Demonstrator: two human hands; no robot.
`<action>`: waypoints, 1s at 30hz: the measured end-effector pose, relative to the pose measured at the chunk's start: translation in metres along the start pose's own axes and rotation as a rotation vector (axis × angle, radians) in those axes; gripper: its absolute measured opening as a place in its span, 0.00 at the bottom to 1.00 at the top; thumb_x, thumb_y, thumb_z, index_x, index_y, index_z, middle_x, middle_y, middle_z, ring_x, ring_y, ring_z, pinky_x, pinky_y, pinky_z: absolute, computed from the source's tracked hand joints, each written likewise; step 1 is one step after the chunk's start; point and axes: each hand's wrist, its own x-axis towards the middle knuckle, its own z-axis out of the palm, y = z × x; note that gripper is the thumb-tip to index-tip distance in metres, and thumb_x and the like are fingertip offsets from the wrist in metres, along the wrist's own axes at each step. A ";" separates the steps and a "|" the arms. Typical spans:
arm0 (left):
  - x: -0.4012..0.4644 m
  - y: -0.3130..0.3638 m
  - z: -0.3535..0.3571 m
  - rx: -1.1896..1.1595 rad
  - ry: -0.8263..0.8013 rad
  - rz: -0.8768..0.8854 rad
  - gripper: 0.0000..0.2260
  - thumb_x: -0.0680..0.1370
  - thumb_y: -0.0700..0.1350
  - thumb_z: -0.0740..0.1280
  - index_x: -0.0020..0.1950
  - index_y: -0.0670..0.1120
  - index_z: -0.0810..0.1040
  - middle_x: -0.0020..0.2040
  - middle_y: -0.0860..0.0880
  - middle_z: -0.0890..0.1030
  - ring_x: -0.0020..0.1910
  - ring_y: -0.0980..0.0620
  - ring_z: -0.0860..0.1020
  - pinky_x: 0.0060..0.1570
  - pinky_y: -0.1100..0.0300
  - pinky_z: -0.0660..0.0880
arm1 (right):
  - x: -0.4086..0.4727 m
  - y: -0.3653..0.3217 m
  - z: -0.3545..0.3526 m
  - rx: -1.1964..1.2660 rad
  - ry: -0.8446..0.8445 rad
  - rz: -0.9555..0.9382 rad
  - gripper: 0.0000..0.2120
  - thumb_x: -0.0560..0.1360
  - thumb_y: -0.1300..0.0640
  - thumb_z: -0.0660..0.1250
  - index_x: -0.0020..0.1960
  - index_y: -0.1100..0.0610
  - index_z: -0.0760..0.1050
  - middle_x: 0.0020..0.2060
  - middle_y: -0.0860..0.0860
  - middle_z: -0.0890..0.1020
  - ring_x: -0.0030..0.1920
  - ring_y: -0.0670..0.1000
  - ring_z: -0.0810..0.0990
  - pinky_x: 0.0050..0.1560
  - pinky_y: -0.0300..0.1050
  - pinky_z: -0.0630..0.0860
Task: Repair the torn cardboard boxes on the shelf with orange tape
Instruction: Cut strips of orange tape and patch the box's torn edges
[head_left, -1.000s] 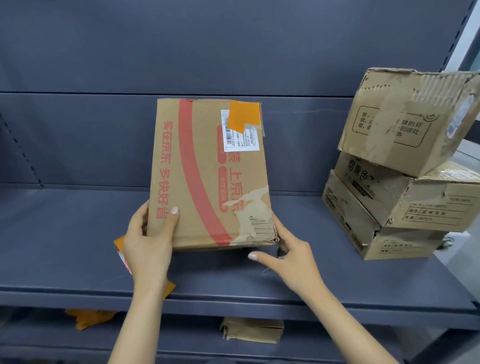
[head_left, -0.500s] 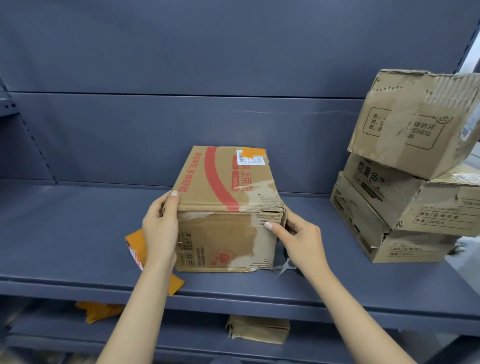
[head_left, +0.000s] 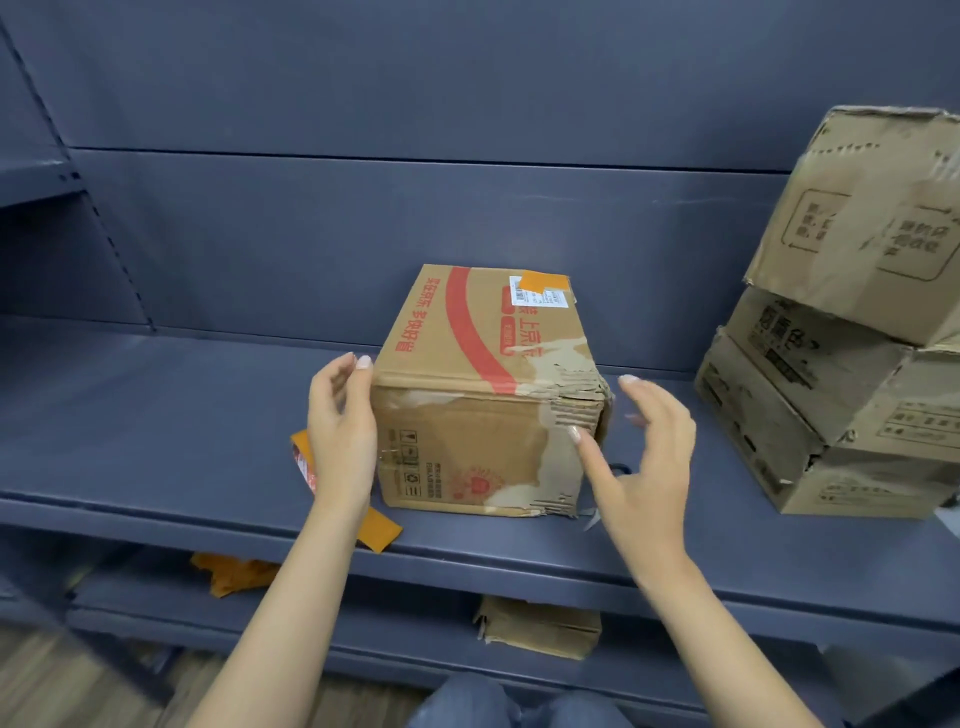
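Observation:
A torn cardboard box (head_left: 467, 395) with red print lies flat on the grey shelf (head_left: 156, 415). Its near right corner is ripped, and an orange tape patch (head_left: 543, 280) covers its far right corner. My left hand (head_left: 340, 431) rests against the box's left side with relaxed fingers. My right hand (head_left: 644, 462) hovers just off the torn right corner, fingers spread, holding nothing. The orange tape roll (head_left: 304, 460) sits behind my left wrist, with an orange strip (head_left: 382, 530) trailing toward the shelf edge.
Three worn cardboard boxes (head_left: 852, 332) are stacked at the right of the shelf. A dark scissors handle (head_left: 621, 469) peeks out behind my right hand. On the lower shelf lie crumpled orange tape (head_left: 234, 571) and a small box (head_left: 540, 626).
The box was tipped down from standing upright to lying flat on the shelf. My right hand has let go of its torn corner and pulled back; my left hand loosened.

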 end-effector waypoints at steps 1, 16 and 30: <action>-0.001 -0.003 -0.006 0.001 0.053 0.031 0.12 0.81 0.49 0.62 0.63 0.49 0.74 0.56 0.58 0.76 0.55 0.65 0.74 0.52 0.71 0.71 | -0.008 -0.005 0.003 0.007 0.010 -0.107 0.22 0.75 0.51 0.70 0.66 0.56 0.71 0.61 0.47 0.72 0.62 0.46 0.69 0.64 0.41 0.68; 0.011 -0.054 -0.067 0.190 0.224 -0.001 0.09 0.77 0.44 0.69 0.51 0.44 0.70 0.46 0.49 0.77 0.39 0.63 0.79 0.38 0.71 0.74 | -0.070 -0.012 0.126 0.045 -1.037 -0.247 0.24 0.75 0.53 0.71 0.70 0.55 0.72 0.69 0.49 0.73 0.71 0.49 0.67 0.71 0.44 0.64; 0.020 -0.086 -0.076 0.359 -0.213 -0.159 0.17 0.75 0.53 0.71 0.37 0.39 0.77 0.36 0.39 0.80 0.37 0.50 0.75 0.41 0.53 0.71 | -0.076 -0.016 0.147 0.089 -0.862 -0.208 0.07 0.77 0.57 0.67 0.49 0.58 0.82 0.48 0.49 0.83 0.52 0.51 0.77 0.53 0.48 0.76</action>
